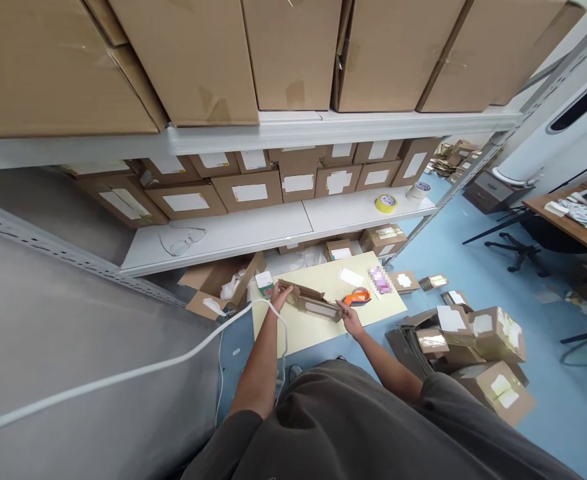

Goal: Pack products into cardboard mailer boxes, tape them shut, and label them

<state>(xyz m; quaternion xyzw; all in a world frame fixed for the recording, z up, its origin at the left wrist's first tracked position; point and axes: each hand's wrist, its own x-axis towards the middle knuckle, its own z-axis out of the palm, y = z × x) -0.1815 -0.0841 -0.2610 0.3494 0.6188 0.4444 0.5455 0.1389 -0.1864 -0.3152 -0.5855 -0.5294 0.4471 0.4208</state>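
Between my two hands is a small flat cardboard box (318,307), held over a pale yellow tabletop (303,337). My left hand (280,295) grips its left end, and my right hand (349,316) pinches its right end. A brown flap stands up along the far side; what is inside cannot be made out. Just right of the box lies an orange tape dispenser (357,297). Beyond it are a white slip of paper (350,277) and a blurred pink-purple item (380,280). A small green-and-white box (264,283) sits close to my left hand.
Labelled cartons (250,192) line the shelf ahead, with a yellow tape roll (386,203) and glasses (183,243) on its board (233,233). An open carton (226,283) stands left. A white cable (173,360) crosses at left. Packed boxes (496,390) are piled on the right.
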